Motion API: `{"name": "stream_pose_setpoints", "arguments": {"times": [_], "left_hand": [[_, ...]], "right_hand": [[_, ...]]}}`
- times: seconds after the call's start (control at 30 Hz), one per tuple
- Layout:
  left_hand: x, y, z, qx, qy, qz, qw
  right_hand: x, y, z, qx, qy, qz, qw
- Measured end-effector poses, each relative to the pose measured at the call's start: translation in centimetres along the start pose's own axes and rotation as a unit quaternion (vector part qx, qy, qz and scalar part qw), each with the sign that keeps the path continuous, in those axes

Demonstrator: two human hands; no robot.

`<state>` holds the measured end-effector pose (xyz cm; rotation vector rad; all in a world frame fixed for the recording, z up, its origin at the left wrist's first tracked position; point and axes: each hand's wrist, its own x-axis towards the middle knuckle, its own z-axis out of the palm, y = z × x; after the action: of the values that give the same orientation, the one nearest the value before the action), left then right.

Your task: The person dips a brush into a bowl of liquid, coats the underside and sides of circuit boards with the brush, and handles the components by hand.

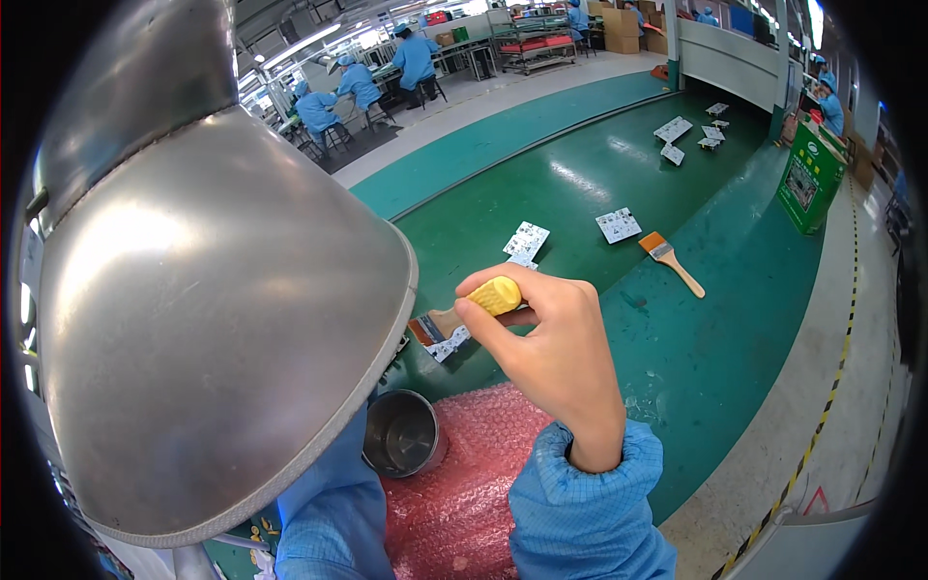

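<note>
The right hand (556, 353) is raised over the green tabletop (715, 319), its grip closed on a brush (464, 314) by the yellow handle, thumb and forefinger pinching the end so the bristle head points left and down toward a small white circuit board (447, 343) just under it; held that way, the bristles can likely sweep the board's face. The left hand is not to be seen: only a blue sleeve (333, 503) runs up under the big metal lamp shade (213, 309), which fills the left of the view and hides whatever is beneath it, so I cannot tell the state of that grip. Near the shade's lower rim stands a small steel cup (401, 435), open side up, at the edge of a sheet of pink bubble wrap (464, 474), probably laid there as padding. Beyond the shade, more white boards (527, 239) lie scattered along the green belt, and a second brush (669, 261) with a wooden handle lies flat, well to the right of it. The room is a bright factory hall, with workers in blue coats and caps (416, 58) seated at benches far behind the shade, and a floor edged with yellow-black tape (822, 425) on the right.
</note>
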<state>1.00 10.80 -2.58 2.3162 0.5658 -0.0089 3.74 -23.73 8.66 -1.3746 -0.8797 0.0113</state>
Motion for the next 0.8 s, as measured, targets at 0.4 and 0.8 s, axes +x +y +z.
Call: {"name": "stream_pose_setpoints", "arguments": {"times": [0.4, 0.8], "left_hand": [[1.9, 1.1, -0.5, -0.028, -0.009, 0.02, 0.999], [1.7, 0.4, 0.6, -0.103, -0.039, 0.021, 0.994]], "right_hand": [[0.0, 0.6, -0.6, 0.011, 0.01, -0.014, 1.0], [0.1, 0.7, -0.8, 0.001, 0.018, 0.006, 1.0]]}}
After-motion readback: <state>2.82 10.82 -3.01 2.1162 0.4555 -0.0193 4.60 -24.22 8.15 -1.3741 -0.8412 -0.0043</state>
